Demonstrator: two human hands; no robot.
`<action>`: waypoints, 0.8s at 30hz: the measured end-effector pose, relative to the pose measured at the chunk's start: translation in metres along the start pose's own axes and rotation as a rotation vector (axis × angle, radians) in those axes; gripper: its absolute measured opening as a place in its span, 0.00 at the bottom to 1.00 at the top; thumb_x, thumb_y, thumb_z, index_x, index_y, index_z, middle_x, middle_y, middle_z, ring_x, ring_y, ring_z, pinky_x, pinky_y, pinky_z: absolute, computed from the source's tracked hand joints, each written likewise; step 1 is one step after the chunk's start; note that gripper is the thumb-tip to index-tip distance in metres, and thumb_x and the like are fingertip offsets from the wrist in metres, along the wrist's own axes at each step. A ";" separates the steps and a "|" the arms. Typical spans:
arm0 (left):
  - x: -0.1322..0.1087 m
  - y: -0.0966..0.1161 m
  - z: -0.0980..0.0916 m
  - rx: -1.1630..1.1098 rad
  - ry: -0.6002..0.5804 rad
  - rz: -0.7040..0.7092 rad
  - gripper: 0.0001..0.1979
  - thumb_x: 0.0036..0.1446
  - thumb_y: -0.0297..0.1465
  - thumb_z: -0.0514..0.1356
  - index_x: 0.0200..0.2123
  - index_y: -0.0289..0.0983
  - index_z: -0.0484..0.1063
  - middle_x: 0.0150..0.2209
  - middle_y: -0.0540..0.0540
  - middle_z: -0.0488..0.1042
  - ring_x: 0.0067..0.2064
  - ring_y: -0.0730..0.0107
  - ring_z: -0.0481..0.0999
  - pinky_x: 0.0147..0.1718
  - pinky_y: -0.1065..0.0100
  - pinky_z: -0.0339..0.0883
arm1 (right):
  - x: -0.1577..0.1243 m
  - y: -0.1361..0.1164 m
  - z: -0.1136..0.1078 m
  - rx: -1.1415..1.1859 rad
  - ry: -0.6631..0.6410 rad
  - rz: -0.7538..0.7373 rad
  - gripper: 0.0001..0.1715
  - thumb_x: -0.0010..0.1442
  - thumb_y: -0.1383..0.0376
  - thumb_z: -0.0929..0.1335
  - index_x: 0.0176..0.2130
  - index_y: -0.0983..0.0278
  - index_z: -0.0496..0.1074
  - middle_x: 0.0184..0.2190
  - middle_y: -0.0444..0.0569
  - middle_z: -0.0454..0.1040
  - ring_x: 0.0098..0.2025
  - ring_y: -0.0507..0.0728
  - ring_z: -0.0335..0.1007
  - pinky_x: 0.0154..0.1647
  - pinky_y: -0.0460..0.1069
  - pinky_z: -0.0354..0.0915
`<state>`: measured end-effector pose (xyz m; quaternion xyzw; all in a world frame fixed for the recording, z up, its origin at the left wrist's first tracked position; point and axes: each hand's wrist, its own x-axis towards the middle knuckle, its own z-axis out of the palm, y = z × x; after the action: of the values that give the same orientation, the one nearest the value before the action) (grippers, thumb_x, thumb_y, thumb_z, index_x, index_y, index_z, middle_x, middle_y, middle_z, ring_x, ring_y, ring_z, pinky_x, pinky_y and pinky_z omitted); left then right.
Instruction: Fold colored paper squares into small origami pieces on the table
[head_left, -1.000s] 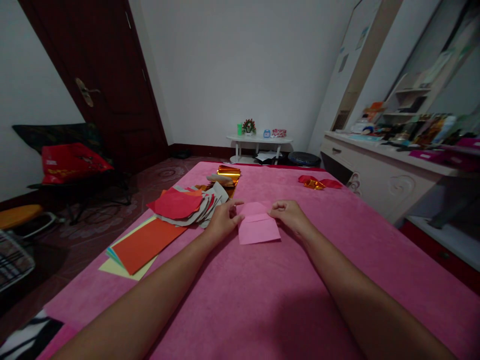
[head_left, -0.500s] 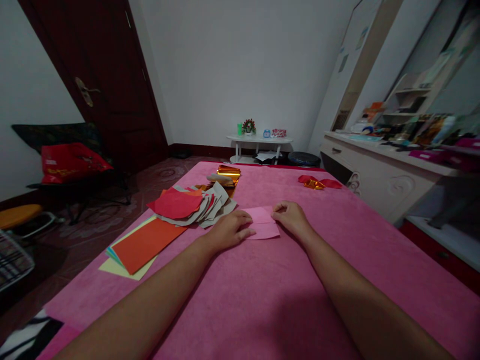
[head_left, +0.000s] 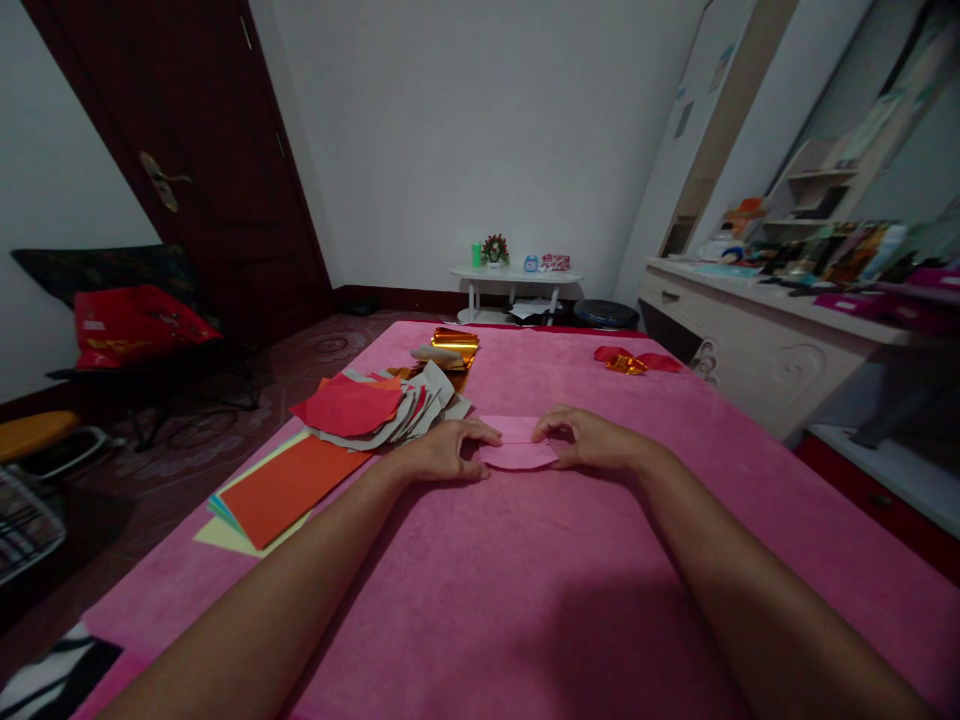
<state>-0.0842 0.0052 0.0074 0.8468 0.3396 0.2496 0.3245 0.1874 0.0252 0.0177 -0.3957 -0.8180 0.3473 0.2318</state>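
Observation:
A small sheet of pink paper point(head_left: 517, 455) with a crease across it lies between my hands on the pink cloth point(head_left: 480, 580). Its near edge bows up a little. My left hand point(head_left: 450, 450) grips the left end, thumb below and fingers above. At the right end, my right hand point(head_left: 581, 437) has its thumb and fingers closed on the paper. Just beyond my left hand is a heap of cut grey and red paper pieces point(head_left: 352, 405). An orange sheet point(head_left: 292, 490) tops a stack of coloured paper beside my left forearm.
A shiny gold foil roll point(head_left: 456, 343) lies at the table's far end. Red and gold scraps point(head_left: 626, 362) are at the far right. A cluttered white dresser point(head_left: 765, 320) borders the right side. A red bag point(head_left: 139, 325) rests on a chair at left.
My right hand has come down from the paper's far right corner to its right edge. My left hand has shifted its grip, and the paper's near edge now bows. The view has moved slightly.

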 end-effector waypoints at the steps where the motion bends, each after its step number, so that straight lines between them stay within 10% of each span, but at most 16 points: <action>1: 0.001 0.000 0.001 -0.013 0.016 -0.010 0.24 0.42 0.29 0.66 0.46 0.38 0.75 0.49 0.41 0.75 0.49 0.59 0.72 0.51 0.61 0.63 | 0.001 -0.001 0.001 0.026 0.016 -0.002 0.17 0.38 0.70 0.73 0.33 0.62 0.79 0.36 0.46 0.73 0.38 0.57 0.68 0.43 0.50 0.63; 13: 0.021 -0.007 0.028 0.078 0.425 -0.256 0.19 0.51 0.40 0.59 0.15 0.35 0.65 0.16 0.53 0.59 0.20 0.76 0.57 0.21 0.71 0.47 | 0.008 0.009 0.009 0.104 0.201 0.072 0.16 0.44 0.60 0.71 0.13 0.65 0.67 0.17 0.40 0.64 0.22 0.49 0.57 0.24 0.44 0.54; 24: 0.023 -0.013 0.032 0.227 0.511 -0.190 0.13 0.42 0.33 0.67 0.33 0.36 0.73 0.32 0.47 0.73 0.33 0.68 0.71 0.33 0.68 0.63 | 0.015 0.016 0.021 -0.004 0.346 0.252 0.07 0.36 0.67 0.73 0.20 0.64 0.71 0.17 0.41 0.68 0.21 0.51 0.61 0.23 0.46 0.54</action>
<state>-0.0544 0.0170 -0.0186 0.7517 0.5140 0.3836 0.1535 0.1729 0.0361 -0.0061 -0.5488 -0.7110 0.2988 0.3225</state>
